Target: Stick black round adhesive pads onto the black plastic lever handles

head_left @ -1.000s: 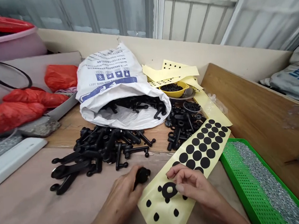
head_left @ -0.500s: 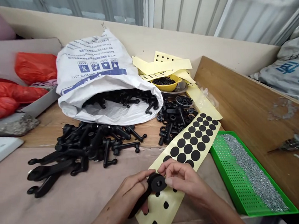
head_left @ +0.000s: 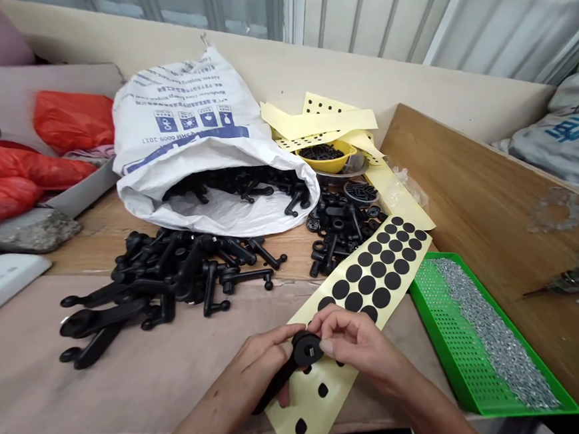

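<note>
My view looks down on a wooden workbench, partly covered by a beige sheet, with a sloping wooden board along the right. Beyond my hands, a white woven sack printed in blue lies open toward me, full of black plastic lever handles, and a heap of the same handles lies on the bench before it. To the sack's right sit a yellow bowl of small black parts and a smaller pile of black pieces. Red plastic bags lie at far left, and a green perforated tray of small silver fasteners sits at right. A yellow backing strip dotted with round black pads runs diagonally beneath my hands. Both forearms reach in from the bottom edge, angled toward each other. My left hand curls around the shank of one black lever handle, whose long axis points from lower left to upper right, its round, holed head uppermost, above the strip. My right hand is bent, its fingertips pinching that head's rim.
</note>
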`<state>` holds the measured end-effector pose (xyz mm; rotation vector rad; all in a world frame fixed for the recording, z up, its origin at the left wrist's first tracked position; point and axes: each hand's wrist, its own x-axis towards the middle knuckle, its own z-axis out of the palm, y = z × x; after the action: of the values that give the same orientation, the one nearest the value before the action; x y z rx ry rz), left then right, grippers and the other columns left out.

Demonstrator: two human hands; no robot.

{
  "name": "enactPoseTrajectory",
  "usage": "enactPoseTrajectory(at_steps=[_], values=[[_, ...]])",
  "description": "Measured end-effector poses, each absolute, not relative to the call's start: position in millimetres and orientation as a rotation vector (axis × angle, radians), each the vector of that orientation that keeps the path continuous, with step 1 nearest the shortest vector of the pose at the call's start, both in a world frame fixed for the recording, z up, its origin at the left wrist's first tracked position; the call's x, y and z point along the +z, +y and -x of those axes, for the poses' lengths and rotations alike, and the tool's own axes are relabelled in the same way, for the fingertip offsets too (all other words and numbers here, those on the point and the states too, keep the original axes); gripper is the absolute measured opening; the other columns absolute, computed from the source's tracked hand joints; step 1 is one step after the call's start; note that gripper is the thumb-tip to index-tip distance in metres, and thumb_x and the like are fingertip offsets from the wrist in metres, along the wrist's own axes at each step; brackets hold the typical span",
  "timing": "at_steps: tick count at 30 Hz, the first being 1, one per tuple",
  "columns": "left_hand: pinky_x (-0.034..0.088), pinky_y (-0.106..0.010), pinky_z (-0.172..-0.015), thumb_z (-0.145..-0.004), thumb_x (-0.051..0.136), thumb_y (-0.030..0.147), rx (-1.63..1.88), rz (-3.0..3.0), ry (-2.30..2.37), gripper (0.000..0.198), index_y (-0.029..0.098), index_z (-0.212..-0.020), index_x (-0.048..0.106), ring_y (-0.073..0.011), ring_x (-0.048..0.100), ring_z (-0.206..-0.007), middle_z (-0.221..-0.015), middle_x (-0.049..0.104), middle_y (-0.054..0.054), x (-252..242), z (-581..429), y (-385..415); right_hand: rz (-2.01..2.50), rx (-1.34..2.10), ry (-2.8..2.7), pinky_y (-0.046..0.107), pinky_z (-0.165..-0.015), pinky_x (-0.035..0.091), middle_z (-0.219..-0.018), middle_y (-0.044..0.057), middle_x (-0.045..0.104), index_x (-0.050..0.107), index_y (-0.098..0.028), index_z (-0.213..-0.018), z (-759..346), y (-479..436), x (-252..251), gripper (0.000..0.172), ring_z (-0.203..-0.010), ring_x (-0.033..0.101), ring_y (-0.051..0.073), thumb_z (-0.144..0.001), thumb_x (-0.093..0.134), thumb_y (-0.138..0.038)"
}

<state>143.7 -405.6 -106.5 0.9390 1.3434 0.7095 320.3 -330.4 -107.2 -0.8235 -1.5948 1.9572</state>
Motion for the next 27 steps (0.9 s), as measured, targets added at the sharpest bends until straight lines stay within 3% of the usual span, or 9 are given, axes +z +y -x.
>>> enactPoseTrajectory(at_steps=[7, 14, 23, 27], values=[[0.033, -0.021, -0.051, -0.080, 0.040, 0.037, 0.692, -0.988, 1.333, 0.044, 0.015, -0.114, 0.057, -0.0127, 0.046, -0.052, -0.051, 0.052, 0.003, -97.3, -145.1, -403.6, 0.817, 1.936, -1.625, 0.028, -0.074, 0.043, -0.090, 0.005, 0.052, 0.052, -0.017, -0.062, -319.2, -329.2, -109.4, 0.016, -0.083, 0.052, 0.017, -0.067, 0.064, -0.026], [0.031, -0.019, -0.046, -0.082, 0.046, 0.040, 0.731, -1.038, 1.287, 0.041, 0.015, -0.114, 0.054, -0.0082, 0.046, -0.050, -0.075, 0.057, 0.000, -105.4, -146.7, -405.8, 0.832, 1.847, -1.688, 0.028, -0.073, 0.044, -0.086, 0.005, 0.054, 0.051, -0.018, -0.062, -317.8, -329.6, -111.1, 0.012, -0.082, 0.053, 0.016, -0.067, 0.061, -0.021], [0.033, -0.017, -0.042, -0.083, 0.048, 0.040, 0.856, -1.091, 1.425, 0.031, 0.016, -0.102, 0.055, -0.0079, 0.040, -0.046, -0.059, 0.045, 0.006, -109.7, -156.3, -408.5, 0.974, 1.433, -1.977, 0.023, -0.062, 0.043, -0.074, 0.001, 0.052, 0.048, -0.019, -0.061, -314.6, -338.6, -113.6, 0.012, -0.070, 0.051, 0.013, -0.070, 0.051, -0.012], [0.032, -0.017, -0.042, -0.084, 0.050, 0.042, 0.924, -1.073, 1.431, 0.033, 0.016, -0.103, 0.054, -0.0071, 0.039, -0.046, -0.061, 0.049, 0.005, -121.4, -154.4, -415.3, 1.020, 1.729, -1.815, 0.024, -0.059, 0.042, -0.071, -0.001, 0.052, 0.048, -0.019, -0.071, -313.5, -340.0, -118.7, 0.012, -0.063, 0.050, 0.011, -0.075, 0.057, -0.026]])
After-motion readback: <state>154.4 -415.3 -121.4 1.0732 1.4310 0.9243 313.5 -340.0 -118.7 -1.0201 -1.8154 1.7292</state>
